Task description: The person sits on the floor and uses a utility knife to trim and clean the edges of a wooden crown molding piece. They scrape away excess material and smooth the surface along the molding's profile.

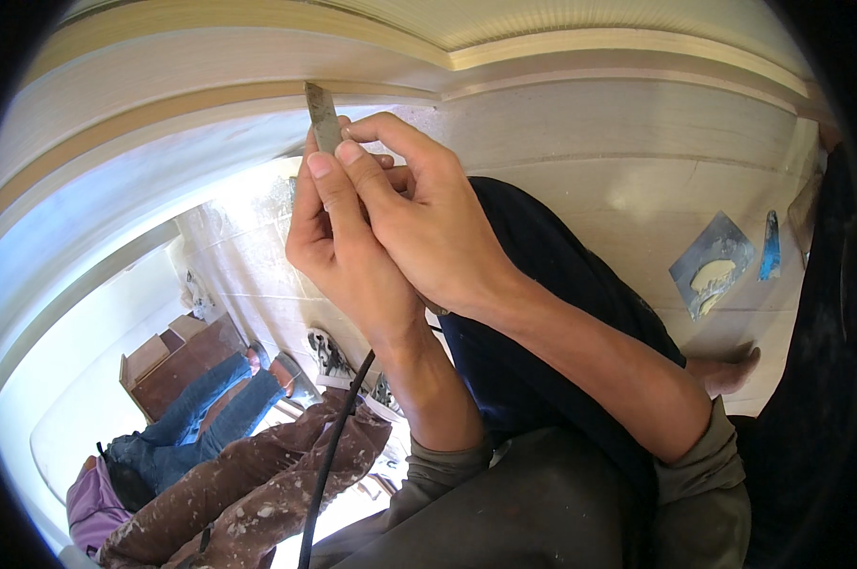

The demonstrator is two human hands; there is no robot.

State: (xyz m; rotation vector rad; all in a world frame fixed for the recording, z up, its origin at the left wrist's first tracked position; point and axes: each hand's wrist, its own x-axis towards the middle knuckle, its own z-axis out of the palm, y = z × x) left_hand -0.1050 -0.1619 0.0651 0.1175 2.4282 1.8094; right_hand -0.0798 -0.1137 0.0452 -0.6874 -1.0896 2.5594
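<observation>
- L hand (pixel 352 270) & R hand (pixel 438 228) close together, approx 11–12 o'clock, both narrowed, thumbs & fingers pinching base of flat metal blade (pixel 323 119)
- Blade at 11 o'clock, tip up by pale wood trim (pixel 210 103); can't tell if touching
- Grey plate (pixel 715 235) w/ cream paste (pixel 713 275), 3 o'clock, blue tool (pixel 770 248) just beside
- Paint-spattered brown trousers (pixel 267 479), 7 o'clock
- Person in jeans (pixel 224 422), 8 o'clock, nr brown box (pixel 177 370)

Head feed: I have the left hand (pixel 348 261) raised, fingers curled, thumb (pixel 338 199) up | my right hand (pixel 438 223) overlaps it, index finger (pixel 405 136) bent, thumb tips close | left forearm (pixel 438 389) rises steeply, right forearm (pixel 589 360) slants from lower right, both bare
</observation>
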